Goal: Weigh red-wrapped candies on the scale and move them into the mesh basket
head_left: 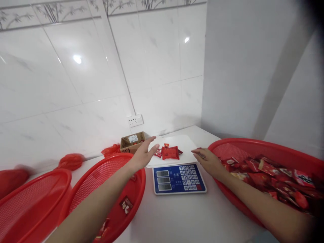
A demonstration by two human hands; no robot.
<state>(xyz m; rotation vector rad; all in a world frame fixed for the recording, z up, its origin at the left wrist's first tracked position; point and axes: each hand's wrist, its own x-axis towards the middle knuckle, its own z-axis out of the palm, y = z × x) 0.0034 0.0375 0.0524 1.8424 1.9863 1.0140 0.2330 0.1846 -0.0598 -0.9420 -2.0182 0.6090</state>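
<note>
My left hand (pixel 144 154) is open, thumb and fingers apart, at the left edge of the white scale pan (pixel 187 145). Several red snack packets (pixel 170 153) lie together in the middle of the pan, between my two hands. My right hand (pixel 209 162) is at the pan's right side, its fingers closed on a small dark packet (pixel 201 156), mostly hidden by the fingers. Below the pan is the scale's blue panel (pixel 174 184) with number keys and display windows. Under my left forearm, a red basket (pixel 143 184) holds a few small packets (pixel 126 205).
A large red basket (pixel 243 141) full of wrapped snacks (pixel 268 168) stands on the right. Another red basket (pixel 66 175) is at far left. Behind are a cardboard box (pixel 126 147), red plastic bags (pixel 72 162) and a wall socket (pixel 135 120). The white table (pixel 202 216) meets the tiled wall.
</note>
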